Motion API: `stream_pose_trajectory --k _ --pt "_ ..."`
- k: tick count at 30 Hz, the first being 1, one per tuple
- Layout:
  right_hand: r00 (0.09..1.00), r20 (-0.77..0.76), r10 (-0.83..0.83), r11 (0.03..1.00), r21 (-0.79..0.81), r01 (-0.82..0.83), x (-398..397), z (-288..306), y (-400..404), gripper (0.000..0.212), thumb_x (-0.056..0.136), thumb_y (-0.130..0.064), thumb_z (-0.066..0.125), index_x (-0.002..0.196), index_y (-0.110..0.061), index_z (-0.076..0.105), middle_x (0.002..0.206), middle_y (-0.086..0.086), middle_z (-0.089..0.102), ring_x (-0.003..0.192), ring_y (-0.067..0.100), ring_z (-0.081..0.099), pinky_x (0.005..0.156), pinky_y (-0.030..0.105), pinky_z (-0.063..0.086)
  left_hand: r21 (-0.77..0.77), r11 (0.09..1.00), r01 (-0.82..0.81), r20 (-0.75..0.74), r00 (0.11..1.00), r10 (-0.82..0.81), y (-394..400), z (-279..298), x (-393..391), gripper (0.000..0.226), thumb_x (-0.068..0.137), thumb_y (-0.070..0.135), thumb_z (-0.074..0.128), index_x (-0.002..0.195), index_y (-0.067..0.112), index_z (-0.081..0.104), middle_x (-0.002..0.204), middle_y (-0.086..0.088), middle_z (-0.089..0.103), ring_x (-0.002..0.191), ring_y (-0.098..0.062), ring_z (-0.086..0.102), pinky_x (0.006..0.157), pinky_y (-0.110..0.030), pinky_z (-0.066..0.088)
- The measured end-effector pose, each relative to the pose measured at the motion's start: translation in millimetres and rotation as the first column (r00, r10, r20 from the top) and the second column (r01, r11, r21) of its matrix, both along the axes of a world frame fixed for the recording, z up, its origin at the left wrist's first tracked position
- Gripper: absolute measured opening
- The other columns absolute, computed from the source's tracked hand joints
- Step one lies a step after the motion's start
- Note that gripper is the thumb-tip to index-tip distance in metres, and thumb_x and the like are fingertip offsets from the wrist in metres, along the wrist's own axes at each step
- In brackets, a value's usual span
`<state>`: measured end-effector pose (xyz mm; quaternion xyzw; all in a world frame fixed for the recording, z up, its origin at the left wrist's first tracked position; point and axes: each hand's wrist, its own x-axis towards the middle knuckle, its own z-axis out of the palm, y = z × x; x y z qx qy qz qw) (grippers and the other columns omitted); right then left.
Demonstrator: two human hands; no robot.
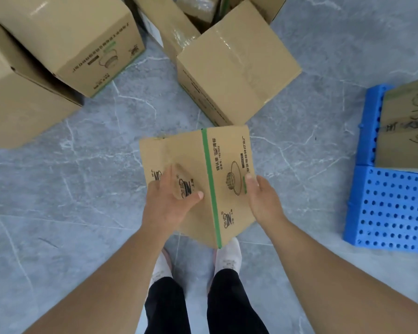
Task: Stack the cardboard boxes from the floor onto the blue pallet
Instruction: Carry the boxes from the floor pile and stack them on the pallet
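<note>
Head camera, looking down at a grey marbled tile floor (82,179). Two bare forearms reach forward, holding a small brown cardboard box with a green stripe and black print (198,184) in the air above the person's white shoes (227,256) and black trouser legs. The box is tilted, one corner edge turned up toward the camera. The left hand (169,196) grips its left face, thumb pressed across the printed logo, fingers wrapped out of sight behind. The right hand (263,198) grips the right face, thumb flat beside a printed lamp drawing.

At the right edge lies a blue perforated plastic pallet (391,213), well apart from the held box. A flat brown cardboard box with handwritten black marks (408,131) already sits on its far part.

On the floor ahead stands a taped plain brown cardboard box (237,68), near the held one. Further left, a large printed brown carton (65,37) leans against another large brown carton (17,104).
</note>
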<state>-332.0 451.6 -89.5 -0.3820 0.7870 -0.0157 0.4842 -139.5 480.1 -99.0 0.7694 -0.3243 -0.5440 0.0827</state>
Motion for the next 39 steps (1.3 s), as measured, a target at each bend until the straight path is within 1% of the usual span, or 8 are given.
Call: stream_pose_trajectory --k 3,6,9,11,14,21,26,39 --pt "0.980 0.195 -0.049 0.997 -0.043 0.058 -8 9 0 0.047 0.090 -0.062 0.035 0.119 -0.029 0.052 0.110 -0.016 0.055 0.099 0.001 0.053 0.074 0.015 0.036 0.175 0.983 0.055 0.129 0.988 -0.079 0 -6 -4 0.130 0.054 0.067 0.073 0.145 0.037 -0.014 0.157 -0.004 -0.005 0.144 -0.028 0.003 0.113 -0.052 0.018" --pt "0.926 0.374 0.048 0.999 -0.029 -0.039 -9 12 5 0.064 0.072 -0.068 0.051 0.131 -0.047 0.037 0.123 -0.037 0.044 0.117 -0.013 0.041 0.096 0.021 0.037 0.274 0.956 0.105 0.141 0.979 -0.148 3 -12 -18 0.143 0.042 0.080 0.068 0.137 0.040 -0.031 0.153 -0.004 -0.027 0.144 -0.026 -0.013 0.114 -0.055 0.007" --pt "0.934 0.332 0.132 0.990 0.012 -0.144 -18 1 9 0.102 0.068 -0.055 0.071 0.148 -0.034 0.012 0.151 -0.015 0.024 0.140 0.006 0.021 0.114 0.043 0.025 0.229 0.971 0.069 0.139 0.985 -0.102 11 -24 -24 0.148 0.034 0.083 0.066 0.135 0.040 -0.035 0.151 -0.003 -0.032 0.143 -0.025 -0.017 0.114 -0.056 0.005" --pt "0.939 0.314 0.143 0.988 0.011 -0.154 -27 -4 13 0.105 0.069 -0.051 0.073 0.149 -0.035 0.007 0.154 -0.009 0.019 0.142 0.010 0.019 0.115 0.046 0.023 0.183 0.975 -0.124 0.086 0.990 0.109 19 -34 -18 0.149 0.032 0.076 0.068 0.141 0.036 -0.027 0.155 -0.002 -0.023 0.144 -0.024 -0.010 0.115 -0.053 0.008" --pt "0.937 0.307 0.166 0.986 -0.023 -0.167 -36 -7 20 0.099 0.071 -0.057 0.069 0.147 -0.040 0.008 0.152 -0.014 0.022 0.134 0.000 0.024 0.112 0.033 0.022 0.181 0.903 -0.389 -0.117 0.903 0.413 32 -42 -9 0.122 0.045 0.060 0.074 0.145 0.033 0.010 0.149 0.005 0.028 0.136 -0.022 0.030 0.107 -0.049 0.028" --pt "0.931 0.358 0.069 0.993 0.064 -0.098 -62 3 28 0.066 0.090 -0.035 0.056 0.146 -0.042 0.021 0.143 -0.014 0.043 0.125 0.007 0.046 0.106 0.033 0.037 0.099 0.851 -0.516 -0.156 0.836 0.526 51 -29 -5 0.039 0.077 0.023 0.073 0.108 0.030 0.050 0.090 0.018 0.058 0.080 0.005 0.052 0.067 -0.019 0.036" --pt "0.948 0.319 0.000 0.996 0.083 -0.028 -85 30 36 0.058 0.092 -0.023 0.051 0.144 -0.036 0.028 0.133 -0.011 0.052 0.119 0.011 0.052 0.103 0.042 0.042 -0.001 0.903 -0.429 -0.162 0.891 0.423 44 2 -17 0.044 0.079 0.015 0.072 0.117 0.026 0.051 0.096 0.000 0.063 0.087 -0.016 0.062 0.072 -0.031 0.048" --pt "0.965 0.101 -0.242 0.968 -0.035 0.247 -160 122 100 0.042 0.094 -0.021 0.048 0.135 -0.020 0.042 0.125 -0.003 0.057 0.107 0.014 0.055 0.094 0.035 0.046 -0.132 0.990 -0.056 -0.180 0.983 0.032 71 98 -101 0.049 0.086 0.018 0.064 0.124 0.044 0.048 0.105 0.008 0.059 0.091 -0.010 0.056 0.081 -0.036 0.044"
